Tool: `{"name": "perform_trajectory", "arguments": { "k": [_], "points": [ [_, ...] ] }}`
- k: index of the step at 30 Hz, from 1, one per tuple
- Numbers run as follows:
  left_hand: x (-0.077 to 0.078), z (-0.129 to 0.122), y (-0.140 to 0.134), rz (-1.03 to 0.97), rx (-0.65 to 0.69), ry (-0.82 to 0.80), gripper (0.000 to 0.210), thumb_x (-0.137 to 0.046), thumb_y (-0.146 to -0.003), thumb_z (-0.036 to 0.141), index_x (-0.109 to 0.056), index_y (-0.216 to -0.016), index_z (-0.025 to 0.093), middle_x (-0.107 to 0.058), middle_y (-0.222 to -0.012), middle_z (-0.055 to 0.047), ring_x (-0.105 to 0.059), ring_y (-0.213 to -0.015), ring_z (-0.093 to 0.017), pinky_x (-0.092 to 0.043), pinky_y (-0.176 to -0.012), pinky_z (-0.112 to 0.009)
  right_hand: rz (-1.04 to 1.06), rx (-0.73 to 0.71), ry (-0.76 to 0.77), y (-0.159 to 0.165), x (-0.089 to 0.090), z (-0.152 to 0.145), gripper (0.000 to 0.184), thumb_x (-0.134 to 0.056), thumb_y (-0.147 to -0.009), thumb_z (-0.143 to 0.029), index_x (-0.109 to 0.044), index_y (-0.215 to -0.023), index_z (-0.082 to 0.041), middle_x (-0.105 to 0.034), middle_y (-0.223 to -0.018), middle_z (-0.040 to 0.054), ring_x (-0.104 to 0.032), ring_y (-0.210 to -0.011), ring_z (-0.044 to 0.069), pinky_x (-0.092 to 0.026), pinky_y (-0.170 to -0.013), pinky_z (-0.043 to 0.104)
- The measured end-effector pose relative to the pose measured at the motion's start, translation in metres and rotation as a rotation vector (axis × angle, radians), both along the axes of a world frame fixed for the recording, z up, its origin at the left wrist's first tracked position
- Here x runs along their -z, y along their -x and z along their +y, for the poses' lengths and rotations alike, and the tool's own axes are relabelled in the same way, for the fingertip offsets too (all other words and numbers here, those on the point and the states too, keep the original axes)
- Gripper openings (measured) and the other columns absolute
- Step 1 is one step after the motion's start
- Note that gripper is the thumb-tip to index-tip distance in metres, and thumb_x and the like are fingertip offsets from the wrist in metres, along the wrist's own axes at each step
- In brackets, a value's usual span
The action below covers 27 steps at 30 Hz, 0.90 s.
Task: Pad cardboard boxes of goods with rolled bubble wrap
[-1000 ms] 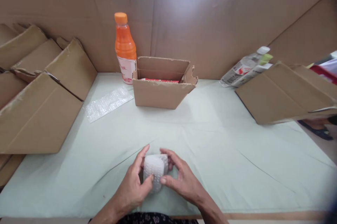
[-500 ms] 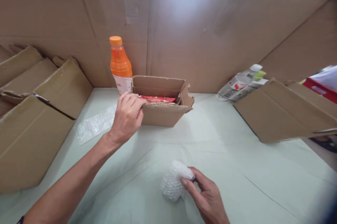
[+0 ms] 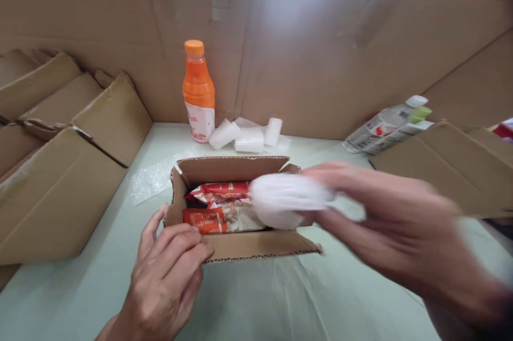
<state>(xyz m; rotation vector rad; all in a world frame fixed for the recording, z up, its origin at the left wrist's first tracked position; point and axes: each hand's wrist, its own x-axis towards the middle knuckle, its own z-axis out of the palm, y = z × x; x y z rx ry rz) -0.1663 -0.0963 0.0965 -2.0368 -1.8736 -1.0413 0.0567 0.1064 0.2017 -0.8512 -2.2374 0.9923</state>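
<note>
A small open cardboard box (image 3: 248, 247) stands on the pale cloth in front of me. Red and white printed snack packets (image 3: 218, 212) lie inside it. My left hand (image 3: 170, 269) grips the box at its near left corner, fingers over the rim and thumb on the left side. Pinched between the thumb and fingers of my right hand (image 3: 385, 223) is a roll of bubble wrap (image 3: 286, 196), over the right part of the box opening. Both the roll and that hand are blurred by motion, and the roll hides the packets' right ends.
Behind the box stand an orange drink bottle (image 3: 198, 95) and several bubble wrap rolls (image 3: 249, 139). A flat bubble wrap sheet (image 3: 150, 180) lies at left. Larger cardboard boxes (image 3: 52, 202) fill the left side. A clear bottle (image 3: 380, 126) leans by a cardboard box (image 3: 433, 170) at right.
The small box has come nearer and its packets show more. My right hand has lifted the bubble wrap roll from the cloth to above the box. Several rolls behind the box have come into view.
</note>
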Motion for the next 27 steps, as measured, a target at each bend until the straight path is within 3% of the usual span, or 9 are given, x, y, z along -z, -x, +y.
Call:
{"name": "perform_trajectory", "arguments": {
  "k": [4, 8, 12, 15, 17, 19, 21, 24, 27],
  "points": [
    [-0.001, -0.004, -0.002, 0.006, 0.017, -0.006, 0.025, -0.056, -0.087, 0.003, -0.065, -0.102, 0.021, -0.072, -0.095, -0.003, -0.065, -0.096, -0.017, -0.027, -0.119, -0.049, -0.657, -0.706, -0.452, 0.094, 0.005, -0.014, 0.016, -0.06, -0.085, -0.009, -0.067, -0.075, -0.018, -0.069, -0.073, 0.0037, -0.061, -0.063, 0.016, -0.04, -0.06, 0.028],
    [-0.005, 0.0, -0.009, -0.097, -0.01, -0.051, 0.025, -0.052, -0.087, -0.001, -0.066, -0.098, 0.018, -0.071, -0.092, -0.004, -0.063, -0.094, -0.016, -0.029, -0.118, -0.05, -0.999, -0.841, -0.457, 0.135, 0.029, -0.023, 0.019, -0.054, -0.084, -0.002, -0.068, -0.078, -0.013, -0.07, -0.072, 0.0066, -0.06, -0.058, 0.015, -0.032, -0.051, 0.027],
    [-0.006, 0.001, -0.013, -0.135, -0.023, -0.074, 0.026, -0.052, -0.087, -0.002, -0.065, -0.099, 0.018, -0.069, -0.092, -0.004, -0.063, -0.098, -0.018, -0.031, -0.117, -0.054, -0.97, -0.809, -0.362, 0.132, 0.032, -0.019, 0.022, -0.051, -0.088, -0.004, -0.072, -0.084, -0.013, -0.072, -0.075, 0.0068, -0.063, -0.061, 0.016, -0.038, -0.054, 0.026],
    [-0.001, -0.005, -0.008, -0.172, -0.119, -0.177, 0.035, -0.061, -0.083, -0.001, -0.063, -0.11, 0.02, -0.065, -0.11, -0.007, -0.059, -0.117, -0.023, -0.037, -0.115, -0.055, -0.689, -0.709, -0.303, 0.094, 0.017, -0.009, 0.024, -0.055, -0.089, -0.01, -0.073, -0.101, -0.019, -0.076, -0.093, 0.0052, -0.069, -0.078, 0.017, -0.049, -0.069, 0.026],
    [0.009, -0.012, -0.002, -0.269, -0.244, -0.28, 0.05, -0.069, -0.078, 0.003, -0.06, -0.123, 0.023, -0.059, -0.127, -0.009, -0.055, -0.126, -0.026, -0.041, -0.114, -0.054, -0.417, -0.409, -0.331, 0.049, 0.01, -0.003, 0.025, -0.057, -0.093, -0.017, -0.072, -0.111, -0.024, -0.076, -0.103, 0.0033, -0.07, -0.088, 0.018, -0.053, -0.079, 0.028],
    [0.026, -0.019, 0.002, -0.439, -0.352, -0.279, 0.06, -0.073, -0.078, 0.009, -0.056, -0.134, 0.026, -0.054, -0.138, -0.01, -0.055, -0.129, -0.027, -0.041, -0.116, -0.053, -0.161, 0.057, -0.362, -0.002, 0.015, -0.003, 0.02, -0.059, -0.095, -0.027, -0.072, -0.11, -0.026, -0.076, -0.099, 0.0024, -0.071, -0.084, 0.017, -0.054, -0.079, 0.03],
    [0.049, -0.024, 0.003, -0.674, -0.405, -0.142, 0.06, -0.072, -0.083, 0.02, -0.052, -0.139, 0.026, -0.054, -0.142, -0.01, -0.054, -0.131, -0.028, -0.041, -0.116, -0.052, 0.024, 0.376, -0.28, -0.044, 0.038, -0.008, 0.015, -0.066, -0.091, -0.033, -0.073, -0.102, -0.025, -0.076, -0.09, 0.0022, -0.07, -0.075, 0.017, -0.056, -0.071, 0.029],
    [0.083, -0.026, -0.001, -1.018, -0.386, 0.112, 0.059, -0.07, -0.085, 0.037, -0.05, -0.14, 0.026, -0.056, -0.141, -0.011, -0.057, -0.129, -0.028, -0.045, -0.113, -0.047, -0.11, 0.257, -0.01, -0.064, 0.097, -0.025, 0.036, -0.07, -0.084, -0.039, -0.068, -0.116, -0.022, -0.076, -0.1, 0.0063, -0.071, -0.08, 0.02, -0.058, -0.072, 0.033],
    [0.1, -0.019, -0.003, -1.18, -0.343, 0.195, 0.062, -0.072, -0.082, 0.044, -0.05, -0.137, 0.025, -0.061, -0.134, -0.01, -0.063, -0.12, -0.027, -0.051, -0.106, -0.043, -0.165, 0.157, 0.121, -0.031, 0.152, -0.038, 0.041, -0.068, -0.08, -0.039, -0.065, -0.117, -0.019, -0.073, -0.111, 0.0104, -0.069, -0.084, 0.022, -0.058, -0.074, 0.035]
  ]
}}
